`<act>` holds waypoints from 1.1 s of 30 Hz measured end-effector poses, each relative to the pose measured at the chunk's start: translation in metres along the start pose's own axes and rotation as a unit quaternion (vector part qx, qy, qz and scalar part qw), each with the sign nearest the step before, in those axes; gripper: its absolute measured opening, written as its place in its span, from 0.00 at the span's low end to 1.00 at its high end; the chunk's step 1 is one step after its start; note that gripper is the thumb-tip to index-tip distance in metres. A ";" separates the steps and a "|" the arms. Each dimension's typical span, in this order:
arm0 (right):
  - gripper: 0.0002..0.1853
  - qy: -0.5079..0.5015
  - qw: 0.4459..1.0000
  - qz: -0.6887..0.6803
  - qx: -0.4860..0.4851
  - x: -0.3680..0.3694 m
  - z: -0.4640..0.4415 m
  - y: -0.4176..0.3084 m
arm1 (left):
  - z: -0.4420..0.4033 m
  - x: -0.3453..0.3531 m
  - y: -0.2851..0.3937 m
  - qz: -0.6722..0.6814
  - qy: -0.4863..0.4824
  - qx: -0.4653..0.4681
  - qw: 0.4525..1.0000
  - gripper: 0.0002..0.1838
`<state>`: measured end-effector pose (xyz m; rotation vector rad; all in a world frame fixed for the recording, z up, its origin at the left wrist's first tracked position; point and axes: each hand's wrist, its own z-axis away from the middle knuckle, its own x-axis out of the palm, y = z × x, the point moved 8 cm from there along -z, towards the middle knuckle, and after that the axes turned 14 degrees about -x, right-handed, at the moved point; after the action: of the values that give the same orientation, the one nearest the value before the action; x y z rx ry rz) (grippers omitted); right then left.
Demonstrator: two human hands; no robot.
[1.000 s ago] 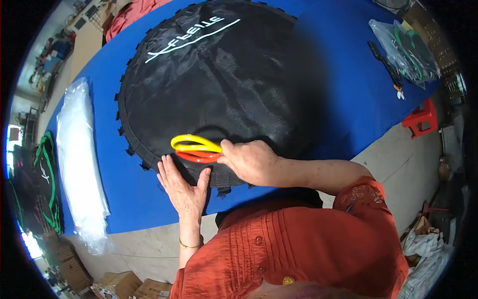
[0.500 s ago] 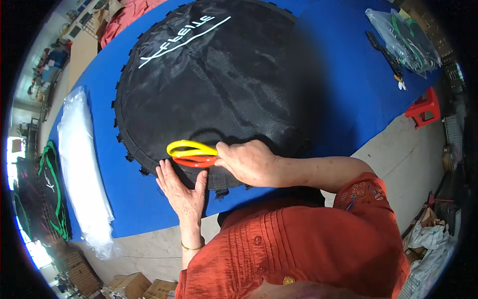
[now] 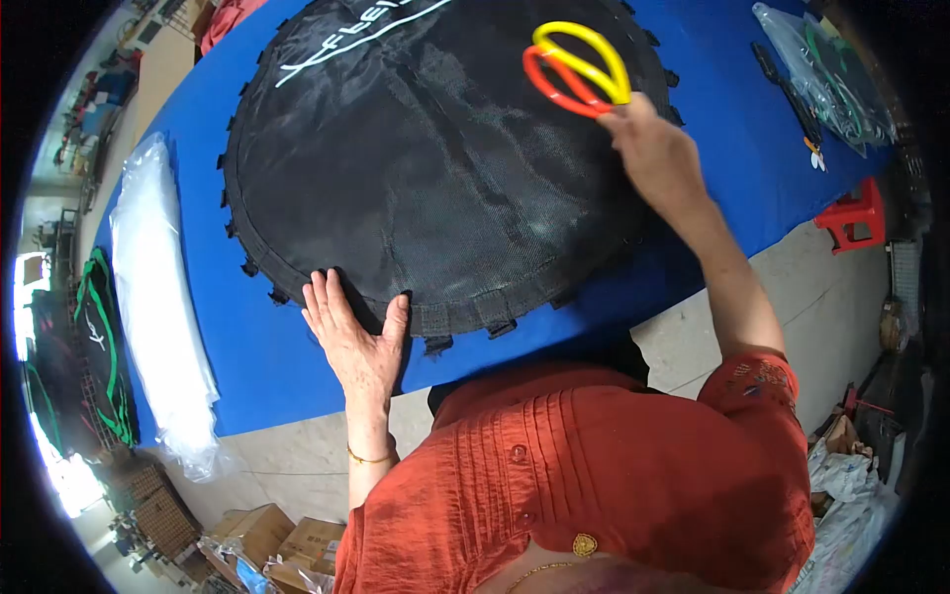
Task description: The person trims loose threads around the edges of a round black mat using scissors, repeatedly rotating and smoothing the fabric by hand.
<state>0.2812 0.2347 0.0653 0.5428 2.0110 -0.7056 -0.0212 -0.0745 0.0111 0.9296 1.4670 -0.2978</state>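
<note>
My right hand (image 3: 661, 158), closed and slightly blurred, holds scissors by the blade end above the right part of a black round mat (image 3: 396, 188). The scissors' yellow loop (image 3: 584, 54) and red loop (image 3: 564, 89) point away from me, and the blades are hidden in my fist. The mat resembles a trampoline mat, with short black tabs around its rim and white lettering at the far side, cut off by the frame's top. My left hand (image 3: 354, 332) rests flat on the mat's near-left edge, thumb spread from the fingers, holding nothing.
The mat lies on a blue-covered table (image 3: 252, 376). Clear plastic bags (image 3: 163, 307) are stacked along its left edge. A bagged black-and-green item (image 3: 831, 79) and a black tool (image 3: 787, 94) lie at the right. A red stool (image 3: 851, 216) and cardboard boxes (image 3: 262, 535) stand on the floor.
My right hand has carried the scissors from the mat's near edge up and to the right. My left hand stays at the near-left edge. The mat and table sit slightly higher in view.
</note>
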 end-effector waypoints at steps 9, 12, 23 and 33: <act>0.15 -0.020 0.991 0.096 -0.096 -0.022 0.043 0.007 | -0.018 -0.003 -0.004 0.033 -0.009 0.044 0.998 0.51; 0.13 -0.031 0.986 0.098 -0.131 -0.022 0.055 -0.020 | -0.041 -0.011 -0.017 0.044 -0.018 0.063 0.997 0.46; 0.12 -0.043 0.981 -0.018 -0.187 -0.022 0.087 -0.115 | -0.159 -0.011 -0.051 -0.041 0.087 0.070 0.993 0.45; 0.13 -0.076 0.989 -0.057 -0.118 -0.014 0.083 -0.107 | 0.010 -0.031 0.102 0.133 0.014 0.252 0.958 0.25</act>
<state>0.2727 0.0988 0.0706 0.2307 1.9591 -0.5492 0.0515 -0.0276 0.0742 1.5317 1.2910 -0.4729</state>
